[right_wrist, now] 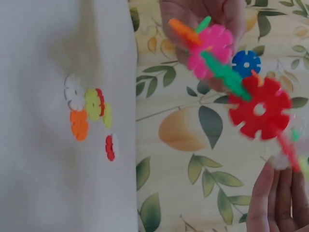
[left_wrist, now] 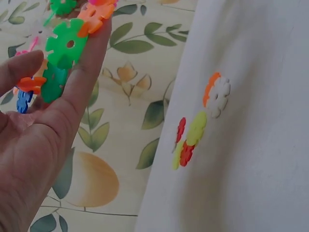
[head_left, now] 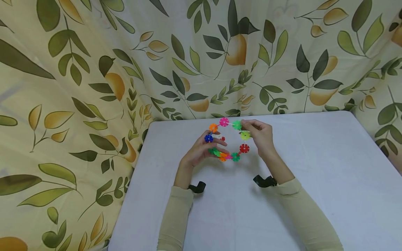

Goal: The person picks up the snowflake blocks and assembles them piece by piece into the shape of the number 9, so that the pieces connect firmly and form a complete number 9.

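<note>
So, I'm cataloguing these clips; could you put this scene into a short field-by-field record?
Object in hand: disc chain, many-coloured, curved into a loop
Left hand: holds the chain's left side, head view
Right hand: pinches its upper right, by a green disc
Other pieces: white, orange, yellow, red
Their place: white tabletop
Backdrop: leaf-patterned cloth

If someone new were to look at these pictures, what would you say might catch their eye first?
Most likely the bright ring of flower-shaped discs, held up over the pale table between the left hand and the right hand. Next, perhaps, the cloth printed with leaves and fruit, hanging behind the table. The wrist views also show a small cluster of colored discs lying on the table.
</note>
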### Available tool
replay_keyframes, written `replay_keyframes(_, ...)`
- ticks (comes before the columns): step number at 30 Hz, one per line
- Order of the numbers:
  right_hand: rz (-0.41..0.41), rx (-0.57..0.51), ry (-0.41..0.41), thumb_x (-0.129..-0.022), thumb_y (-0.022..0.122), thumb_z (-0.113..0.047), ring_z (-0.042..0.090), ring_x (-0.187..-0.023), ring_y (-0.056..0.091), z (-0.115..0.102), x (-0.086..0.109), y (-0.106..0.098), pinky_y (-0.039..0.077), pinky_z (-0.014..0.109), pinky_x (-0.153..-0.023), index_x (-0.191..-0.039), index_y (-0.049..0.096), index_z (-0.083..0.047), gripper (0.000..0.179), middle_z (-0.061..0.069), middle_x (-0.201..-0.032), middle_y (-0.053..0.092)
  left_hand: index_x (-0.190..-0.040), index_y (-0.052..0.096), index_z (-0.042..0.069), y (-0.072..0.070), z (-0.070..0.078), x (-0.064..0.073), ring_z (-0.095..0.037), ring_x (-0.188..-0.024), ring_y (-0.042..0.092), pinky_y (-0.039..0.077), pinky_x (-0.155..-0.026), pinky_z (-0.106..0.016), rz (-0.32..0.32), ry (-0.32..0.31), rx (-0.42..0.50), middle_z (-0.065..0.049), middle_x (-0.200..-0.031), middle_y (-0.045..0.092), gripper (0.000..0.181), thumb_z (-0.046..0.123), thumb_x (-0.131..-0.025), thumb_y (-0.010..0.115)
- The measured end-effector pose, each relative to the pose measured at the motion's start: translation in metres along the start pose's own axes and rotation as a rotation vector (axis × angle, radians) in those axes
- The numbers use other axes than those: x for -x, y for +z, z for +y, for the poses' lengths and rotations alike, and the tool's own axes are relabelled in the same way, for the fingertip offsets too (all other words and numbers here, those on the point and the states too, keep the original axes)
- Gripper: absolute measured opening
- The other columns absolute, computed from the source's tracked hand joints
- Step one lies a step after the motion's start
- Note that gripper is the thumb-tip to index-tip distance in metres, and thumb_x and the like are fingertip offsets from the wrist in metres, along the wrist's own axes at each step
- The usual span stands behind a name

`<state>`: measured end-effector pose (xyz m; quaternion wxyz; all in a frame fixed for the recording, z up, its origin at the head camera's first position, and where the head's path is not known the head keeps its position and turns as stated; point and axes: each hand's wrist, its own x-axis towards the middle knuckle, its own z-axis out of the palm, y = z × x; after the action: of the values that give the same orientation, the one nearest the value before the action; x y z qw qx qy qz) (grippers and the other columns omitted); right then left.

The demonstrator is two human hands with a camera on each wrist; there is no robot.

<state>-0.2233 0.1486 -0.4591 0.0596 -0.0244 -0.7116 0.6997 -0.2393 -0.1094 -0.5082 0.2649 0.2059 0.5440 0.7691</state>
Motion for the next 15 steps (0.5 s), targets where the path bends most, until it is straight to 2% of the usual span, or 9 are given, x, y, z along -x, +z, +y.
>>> replay_keyframes(4, -0.031, 0.003, 0.038, -0.103, 0.061, -0.051, 0.011, -0.101, 0.071, 0.004, -0.008, -0.002, 0.057, 0.024, -0.090, -0.121, 0.074, -0.001, 0.055, -0.004, -0.105, 0.078, -0.144, 0.035, 0.006, -0.005, 0.003, 0.003, -0.043, -0.108, 0.073, 0.059, -0.089, -0.057, 0.020, 0.015, 0.026, -0.025, -0.130, 0.066, 0.036, 0.002, -0.109, 0.043)
replay_keyframes(8, -0.097, 0.063, 0.071, -0.108, 0.056, -0.039, 0.015, -0.098, 0.073, 0.018, -0.017, -0.004, 0.060, 0.032, -0.089, -0.126, 0.069, 0.006, 0.050, 0.011, -0.117, 0.074, -0.140, 0.034, 0.013, -0.008, 0.008, 0.007, -0.039, -0.106, 0.074, 0.059, -0.091, -0.056, 0.016, 0.039, 0.053, -0.026, -0.132, 0.065, 0.033, 0.002, -0.109, 0.042)
replay_keyframes(12, -0.261, 0.328, 0.058, -0.107, 0.058, -0.021, 0.022, -0.096, 0.071, 0.037, -0.022, -0.003, 0.062, 0.034, -0.083, -0.126, 0.068, 0.006, 0.034, 0.021, -0.119, 0.071, -0.137, 0.030, 0.013, -0.011, 0.011, 0.011, -0.039, -0.105, 0.075, 0.060, -0.089, -0.053, 0.016, 0.079, 0.079, -0.024, -0.130, 0.066, 0.032, 0.001, -0.109, 0.040)
replay_keyframes(15, -0.393, 0.541, 0.011, -0.099, 0.067, -0.013, 0.025, -0.091, 0.070, 0.048, -0.022, 0.004, 0.061, 0.031, -0.077, -0.119, 0.073, 0.001, 0.025, 0.019, -0.112, 0.074, -0.137, 0.029, 0.011, -0.013, 0.013, 0.012, -0.039, -0.104, 0.075, 0.061, -0.087, -0.050, 0.038, 0.094, 0.104, -0.022, -0.129, 0.067, 0.031, 0.001, -0.110, 0.040)
